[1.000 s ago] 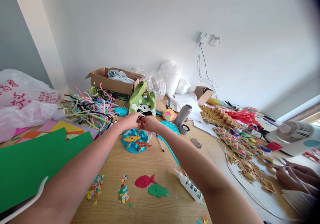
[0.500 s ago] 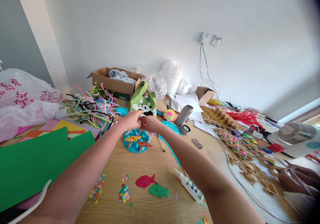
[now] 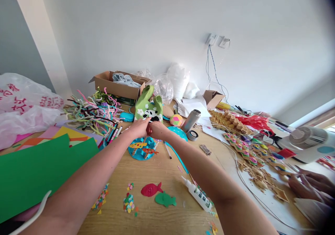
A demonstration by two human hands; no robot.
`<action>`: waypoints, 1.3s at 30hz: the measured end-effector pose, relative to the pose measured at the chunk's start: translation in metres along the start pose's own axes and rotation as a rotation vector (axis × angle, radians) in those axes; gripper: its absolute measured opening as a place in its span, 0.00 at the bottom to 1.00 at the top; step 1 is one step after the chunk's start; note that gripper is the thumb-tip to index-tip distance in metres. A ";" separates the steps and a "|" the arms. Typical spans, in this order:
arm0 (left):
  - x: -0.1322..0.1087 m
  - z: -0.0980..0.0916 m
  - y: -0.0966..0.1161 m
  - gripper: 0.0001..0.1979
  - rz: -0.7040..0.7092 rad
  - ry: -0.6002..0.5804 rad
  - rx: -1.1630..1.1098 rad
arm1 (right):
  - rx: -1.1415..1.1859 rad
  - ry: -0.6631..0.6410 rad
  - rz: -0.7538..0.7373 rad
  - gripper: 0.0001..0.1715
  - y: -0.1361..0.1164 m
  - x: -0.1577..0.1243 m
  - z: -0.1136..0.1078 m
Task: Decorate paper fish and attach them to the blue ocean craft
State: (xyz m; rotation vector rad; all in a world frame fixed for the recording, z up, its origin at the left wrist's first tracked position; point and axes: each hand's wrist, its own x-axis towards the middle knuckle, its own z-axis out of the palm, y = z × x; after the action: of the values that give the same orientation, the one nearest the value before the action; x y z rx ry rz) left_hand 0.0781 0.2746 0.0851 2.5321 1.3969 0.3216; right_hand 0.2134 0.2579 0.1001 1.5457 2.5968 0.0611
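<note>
My left hand [image 3: 141, 126] and my right hand [image 3: 156, 128] meet over the far edge of a blue round craft piece [image 3: 133, 153]. Both are closed with fingers pinched together; whatever is between them is hidden. A yellow spotted paper fish [image 3: 138, 145] and an orange paper fish [image 3: 150, 151] stand on the blue piece. Just behind my hands is a green bag [image 3: 142, 105] with a panda and white flowers. Nearer me lie a red paper fish [image 3: 150, 189], a green paper fish [image 3: 165, 199] and a white glue bottle [image 3: 197, 195].
Green paper sheets [image 3: 47, 172] and pipe cleaners [image 3: 91, 109] spread out at left. A steel flask [image 3: 192, 120] leans right of my hands. Confetti [image 3: 128, 203] lies in front. Egg-carton pieces [image 3: 243, 149], a fan [image 3: 309, 140] and another person's hands [image 3: 309, 184] are at right.
My hands stay together at nearly the same spot, with the fingers shifting slightly. The whole view has slid a little, and the things on the table look unmoved.
</note>
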 end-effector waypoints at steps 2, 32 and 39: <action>0.000 0.000 0.001 0.44 -0.007 -0.010 0.003 | -0.005 -0.005 0.004 0.11 -0.001 0.000 -0.001; 0.001 0.008 -0.007 0.44 0.026 0.000 -0.089 | -0.015 0.006 0.016 0.12 0.002 0.002 0.002; -0.001 0.006 -0.006 0.45 0.013 -0.005 -0.088 | -0.010 0.005 -0.005 0.13 0.000 0.000 0.001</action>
State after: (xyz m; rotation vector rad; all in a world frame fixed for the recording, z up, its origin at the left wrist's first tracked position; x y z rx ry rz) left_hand 0.0745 0.2763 0.0776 2.4698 1.3350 0.3707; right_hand 0.2138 0.2584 0.0990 1.5377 2.5999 0.0774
